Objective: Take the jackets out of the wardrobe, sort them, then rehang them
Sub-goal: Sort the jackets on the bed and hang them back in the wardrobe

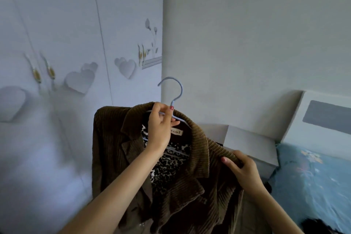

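Observation:
A brown corduroy jacket [190,186] with a leopard-print lining hangs on a light blue hanger [177,92] in the middle of the view. My left hand [160,125] grips the hanger just below its hook, at the jacket's collar. My right hand [242,169] pinches the jacket's right shoulder, thumb on top of the fabric. The wardrobe [76,34] stands at the left with its white doors closed, decorated with hearts and gold handles.
A white wall fills the upper right. A bed with a blue floral cover [313,182] and a white headboard [322,118] lies at the right. A white nightstand [248,144] sits behind the jacket. A dark garment [321,226] lies on the bed's near corner.

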